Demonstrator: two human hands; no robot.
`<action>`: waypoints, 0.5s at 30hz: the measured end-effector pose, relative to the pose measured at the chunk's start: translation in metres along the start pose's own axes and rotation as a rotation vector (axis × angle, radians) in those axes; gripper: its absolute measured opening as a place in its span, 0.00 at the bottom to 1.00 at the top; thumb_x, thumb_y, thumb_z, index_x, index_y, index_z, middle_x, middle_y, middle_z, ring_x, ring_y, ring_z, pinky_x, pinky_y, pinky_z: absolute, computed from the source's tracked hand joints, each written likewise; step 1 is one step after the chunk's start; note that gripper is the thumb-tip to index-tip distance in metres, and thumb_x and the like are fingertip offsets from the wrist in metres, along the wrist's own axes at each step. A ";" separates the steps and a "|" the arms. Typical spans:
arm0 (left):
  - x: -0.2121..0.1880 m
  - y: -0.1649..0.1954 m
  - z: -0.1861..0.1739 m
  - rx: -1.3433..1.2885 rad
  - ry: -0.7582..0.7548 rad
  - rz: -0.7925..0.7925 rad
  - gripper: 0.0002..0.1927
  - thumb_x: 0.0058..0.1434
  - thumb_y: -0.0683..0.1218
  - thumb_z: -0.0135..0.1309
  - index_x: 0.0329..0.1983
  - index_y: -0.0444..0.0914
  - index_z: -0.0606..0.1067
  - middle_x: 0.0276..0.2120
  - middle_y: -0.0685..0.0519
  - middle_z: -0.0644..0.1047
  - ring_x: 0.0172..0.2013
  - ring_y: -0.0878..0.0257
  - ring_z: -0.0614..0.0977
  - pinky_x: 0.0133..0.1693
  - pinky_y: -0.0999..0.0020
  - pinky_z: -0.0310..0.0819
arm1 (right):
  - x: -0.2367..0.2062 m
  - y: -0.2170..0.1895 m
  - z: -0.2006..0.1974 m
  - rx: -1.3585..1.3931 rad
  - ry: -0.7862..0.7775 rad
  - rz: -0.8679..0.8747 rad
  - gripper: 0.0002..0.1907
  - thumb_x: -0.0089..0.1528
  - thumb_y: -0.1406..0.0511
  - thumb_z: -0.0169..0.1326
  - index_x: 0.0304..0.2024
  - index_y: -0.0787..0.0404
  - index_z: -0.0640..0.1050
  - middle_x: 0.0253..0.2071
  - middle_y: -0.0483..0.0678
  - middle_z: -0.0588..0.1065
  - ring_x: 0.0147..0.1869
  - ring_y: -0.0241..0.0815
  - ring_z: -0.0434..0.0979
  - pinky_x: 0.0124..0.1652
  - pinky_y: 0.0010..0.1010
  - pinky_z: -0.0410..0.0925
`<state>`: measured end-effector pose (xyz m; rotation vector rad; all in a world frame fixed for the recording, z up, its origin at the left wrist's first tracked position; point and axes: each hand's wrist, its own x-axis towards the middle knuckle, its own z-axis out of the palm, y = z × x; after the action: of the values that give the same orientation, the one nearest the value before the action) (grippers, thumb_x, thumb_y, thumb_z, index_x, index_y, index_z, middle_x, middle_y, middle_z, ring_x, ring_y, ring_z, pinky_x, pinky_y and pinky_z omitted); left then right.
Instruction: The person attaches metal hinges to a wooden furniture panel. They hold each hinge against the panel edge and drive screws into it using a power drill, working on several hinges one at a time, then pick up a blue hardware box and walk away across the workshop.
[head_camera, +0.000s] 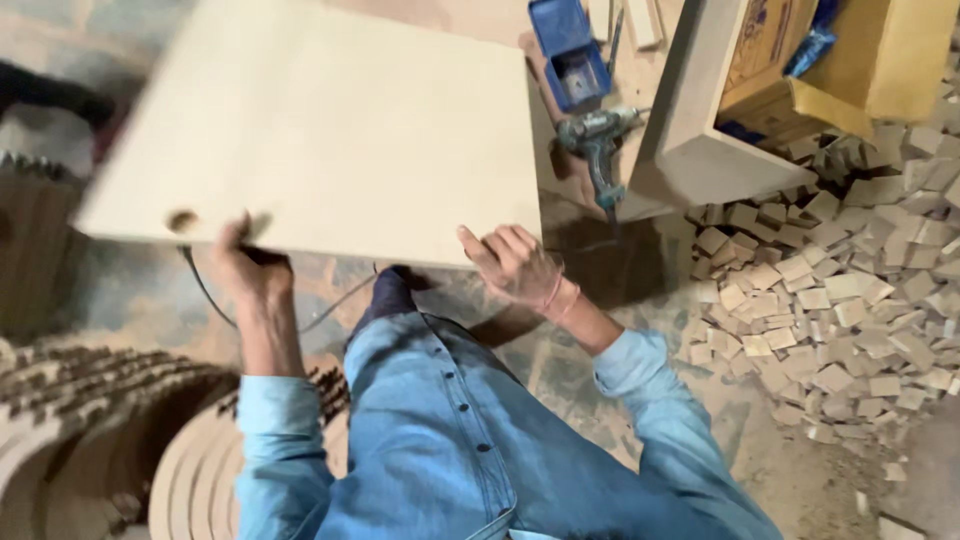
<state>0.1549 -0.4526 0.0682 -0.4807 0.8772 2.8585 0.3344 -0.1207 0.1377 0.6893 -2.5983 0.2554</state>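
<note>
Board (320, 120), pale and flat (far corners cut off at 12 o'clock), is gripped along its near edge: left hand (245, 260) fingers clamped at 7 o'clock, right hand (515, 265) fingers curled at 5 o'clock; fingertips hidden underneath.

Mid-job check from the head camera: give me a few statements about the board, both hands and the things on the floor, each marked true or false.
1. Both hands grip the near edge of the pale board. True: left hand, right hand.
2. The drill is in the right hand. False: it lies on the floor past the board.
3. Small wood blocks are heaped on the right. True.
4. The blue case is shut. False: it lies open.
</note>
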 end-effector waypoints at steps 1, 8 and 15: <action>0.020 -0.013 -0.017 -0.006 0.070 -0.055 0.25 0.56 0.42 0.59 0.58 0.36 0.74 0.52 0.49 0.79 0.55 0.54 0.80 0.64 0.52 0.71 | 0.006 0.009 0.015 0.016 -0.022 0.020 0.28 0.63 0.66 0.57 0.65 0.65 0.70 0.30 0.47 0.70 0.34 0.46 0.72 0.38 0.38 0.68; 0.129 -0.052 -0.040 0.011 0.271 -0.204 0.29 0.66 0.57 0.49 0.67 0.40 0.68 0.63 0.48 0.73 0.63 0.50 0.75 0.64 0.50 0.70 | 0.044 0.044 0.116 0.115 -0.184 0.251 0.28 0.56 0.66 0.58 0.59 0.63 0.74 0.38 0.49 0.73 0.46 0.50 0.73 0.52 0.44 0.68; 0.229 -0.052 -0.009 0.172 0.202 -0.328 0.32 0.67 0.63 0.46 0.69 0.44 0.66 0.66 0.52 0.71 0.67 0.51 0.71 0.68 0.49 0.64 | 0.081 0.082 0.142 0.334 -0.006 0.685 0.10 0.55 0.68 0.63 0.29 0.60 0.73 0.32 0.51 0.72 0.39 0.51 0.75 0.41 0.41 0.68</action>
<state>-0.0487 -0.4116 -0.0421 -0.8181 0.9629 2.4456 0.1779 -0.1243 0.0436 -0.1357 -2.7339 0.9047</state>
